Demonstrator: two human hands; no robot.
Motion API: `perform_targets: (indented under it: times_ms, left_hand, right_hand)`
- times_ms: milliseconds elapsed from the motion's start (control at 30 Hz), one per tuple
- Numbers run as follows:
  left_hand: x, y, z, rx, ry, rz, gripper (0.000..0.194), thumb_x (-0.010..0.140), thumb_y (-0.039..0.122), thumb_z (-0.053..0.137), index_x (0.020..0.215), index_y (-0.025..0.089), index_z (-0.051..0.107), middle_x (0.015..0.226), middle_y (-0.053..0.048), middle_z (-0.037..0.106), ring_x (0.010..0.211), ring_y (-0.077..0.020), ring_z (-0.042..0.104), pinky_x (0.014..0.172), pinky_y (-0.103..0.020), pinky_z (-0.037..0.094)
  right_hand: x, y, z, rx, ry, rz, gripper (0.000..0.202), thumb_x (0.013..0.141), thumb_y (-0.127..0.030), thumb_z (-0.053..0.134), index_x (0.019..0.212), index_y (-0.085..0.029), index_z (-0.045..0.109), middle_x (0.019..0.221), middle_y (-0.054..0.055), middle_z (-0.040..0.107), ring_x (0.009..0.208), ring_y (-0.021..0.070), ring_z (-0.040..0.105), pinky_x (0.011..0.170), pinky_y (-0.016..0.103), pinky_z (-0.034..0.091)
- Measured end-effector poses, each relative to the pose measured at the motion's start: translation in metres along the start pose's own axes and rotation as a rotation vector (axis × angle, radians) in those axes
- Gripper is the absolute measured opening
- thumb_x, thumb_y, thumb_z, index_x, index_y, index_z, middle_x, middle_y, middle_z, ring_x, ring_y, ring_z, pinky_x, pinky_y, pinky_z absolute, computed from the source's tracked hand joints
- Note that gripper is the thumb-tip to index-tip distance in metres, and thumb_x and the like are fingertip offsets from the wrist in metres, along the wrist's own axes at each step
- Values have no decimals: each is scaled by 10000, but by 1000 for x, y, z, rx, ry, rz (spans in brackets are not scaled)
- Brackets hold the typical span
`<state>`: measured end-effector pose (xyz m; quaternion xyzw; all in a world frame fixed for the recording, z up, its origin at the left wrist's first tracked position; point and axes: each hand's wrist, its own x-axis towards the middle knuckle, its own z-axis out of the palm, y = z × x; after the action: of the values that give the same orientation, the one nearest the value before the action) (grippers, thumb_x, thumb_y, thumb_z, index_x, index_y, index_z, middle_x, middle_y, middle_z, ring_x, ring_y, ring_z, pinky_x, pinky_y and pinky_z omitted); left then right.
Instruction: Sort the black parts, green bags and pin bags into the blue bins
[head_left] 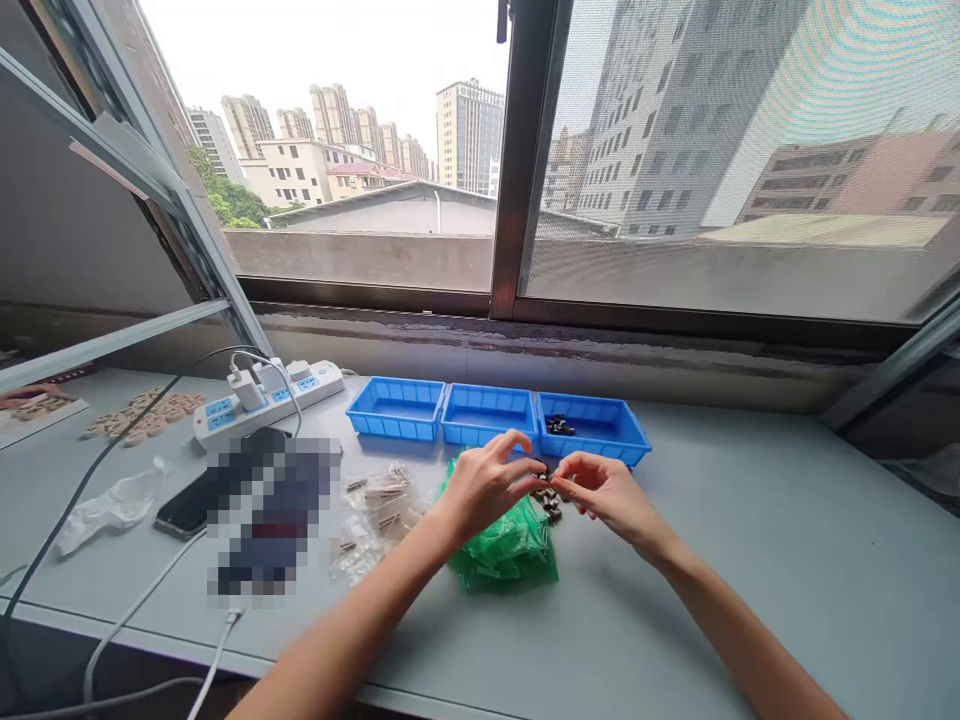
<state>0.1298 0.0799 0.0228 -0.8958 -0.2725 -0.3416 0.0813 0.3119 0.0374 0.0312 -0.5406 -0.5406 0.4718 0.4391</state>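
Green bag: taken as the landmark; the green bag (510,560) is seen crumpled on the table (712,620).
Loose dark pieces: a small pile (553,508) is shown at the right edge of the green bag, outside the trays.
Right tray: a small cluster of dark pieces (559,426) is held in the right tray (600,447), beyond and to the right of the green bag.
Middle and left trays: the middle tray (480,437) and left tray (394,429) are set beyond the green bag, the latter farther left.
Clear bags: clear bags with slender contents (375,530) are laid to the left of the green bag.
Left hand: the left hand (484,485) is poised over the green bag, thumb and forefinger slightly parted.
Right hand: the right hand (611,497) is placed right of the green bag, thumb and forefinger nearly closed.
Grasp: dark material is seen at the meeting fingertips; which hand has hold of it cannot be told.
Progress: handling is judged partly done, with pieces in the right tray and others left loose; the share completed cannot be told.
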Motion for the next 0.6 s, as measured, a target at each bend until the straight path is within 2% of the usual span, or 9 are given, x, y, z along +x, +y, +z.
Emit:
perform_targets:
  times_ms: [200,300,400,500,600]
  left_hand:
    - [-1,0,-1,-11,87,28,270,901,447,532,895,243,709,927,-16,628,678,-95,616,567,-192,500]
    - [-1,0,0,-8,113,30,292,944,409,466,913,236,700,936,-22,621,674,-90,615,556,-188,498]
    - [-1,0,1,-6,114,19,291,965,376,435,947,228,686,961,-29,607,652,-78,609,541,-183,497]
    - [-1,1,0,3,104,1,276,951,383,465,936,205,675,989,-40,596,634,-75,604,525,-185,500]
    - [0,3,0,25,86,2,231,936,352,502,896,197,670,1002,-40,600,638,-84,608,513,-190,502]
  right_hand:
    - [2,10,-4,14,-34,-10,436,631,-575,737,828,-187,706,728,38,691,462,79,440,413,223,323]
    - [2,9,-3,59,-40,4,442,630,-565,742,876,-199,705,808,50,714,455,76,444,411,229,329]
    - [1,7,-2,103,14,21,448,603,-539,770,901,-212,696,846,48,718,459,76,444,414,233,340]
    - [-1,6,0,123,63,33,440,595,-523,779,899,-215,699,821,36,706,456,67,425,415,227,336]
    - [-1,8,3,103,54,48,412,594,-498,783,879,-208,715,838,41,701,453,61,410,414,228,327]
